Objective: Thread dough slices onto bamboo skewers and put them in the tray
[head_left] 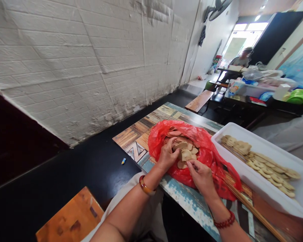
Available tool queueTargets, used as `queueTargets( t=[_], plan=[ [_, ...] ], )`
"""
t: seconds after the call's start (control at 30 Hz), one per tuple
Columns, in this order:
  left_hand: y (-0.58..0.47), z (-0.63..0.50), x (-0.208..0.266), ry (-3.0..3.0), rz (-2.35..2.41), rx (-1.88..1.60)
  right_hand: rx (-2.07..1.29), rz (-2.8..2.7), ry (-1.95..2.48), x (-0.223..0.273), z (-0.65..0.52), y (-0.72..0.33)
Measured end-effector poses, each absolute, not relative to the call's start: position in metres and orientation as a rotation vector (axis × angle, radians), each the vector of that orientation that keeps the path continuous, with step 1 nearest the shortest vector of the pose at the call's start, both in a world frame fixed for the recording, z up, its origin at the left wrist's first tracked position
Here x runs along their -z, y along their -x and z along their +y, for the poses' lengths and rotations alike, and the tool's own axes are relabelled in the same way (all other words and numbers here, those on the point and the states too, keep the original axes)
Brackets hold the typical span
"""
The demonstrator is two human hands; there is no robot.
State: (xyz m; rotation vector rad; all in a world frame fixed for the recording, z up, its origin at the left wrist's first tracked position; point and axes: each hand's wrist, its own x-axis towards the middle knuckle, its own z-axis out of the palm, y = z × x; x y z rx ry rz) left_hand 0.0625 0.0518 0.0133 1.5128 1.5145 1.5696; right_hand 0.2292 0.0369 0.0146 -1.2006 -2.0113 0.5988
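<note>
An opened red plastic bag (158,134) lies on the table, full of thin, beige, roundish food slices (175,133). My left hand (168,155) is over the bag's mouth, fingers curled round a beige slice (186,155). My right hand (201,175) is at the bag's near side, thumb and fingertips pinched together at the slice's lower edge; whatever is between them is too small to make out. Beside my right forearm, a bundle of thin wooden skewers (255,210) sticks out from under the bag.
Right of the bag stands a white plastic tub (275,149) holding rows of skewered slices (272,169). The patterned table (143,129) is near a white brick-patterned wall (111,64). A wooden stool (70,218) is at lower left. Farther back are a bench (200,101), a cluttered table and a seated person (241,60).
</note>
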Motion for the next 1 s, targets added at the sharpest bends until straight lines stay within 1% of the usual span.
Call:
queueTargets(
  t=[0.33,0.5,0.77,1.0],
  plan=[
    [-0.063,0.053,-0.021,-0.908,1.071,-1.659,-0.67,-1.979,1.153,-0.016,0.035,-0.227],
    [-0.062,0.052,-0.024,-0.781,1.03,-1.679,-0.707,-1.968,1.121,-0.017,0.034,-0.226],
    [-0.061,0.055,-0.015,-0.585,0.914,-1.696,-0.776,-1.885,1.102,-0.017,0.032,-0.222],
    [-0.062,0.054,-0.017,-0.519,0.869,-1.67,-0.798,-1.869,1.097,-0.013,0.032,-0.221]
  ],
)
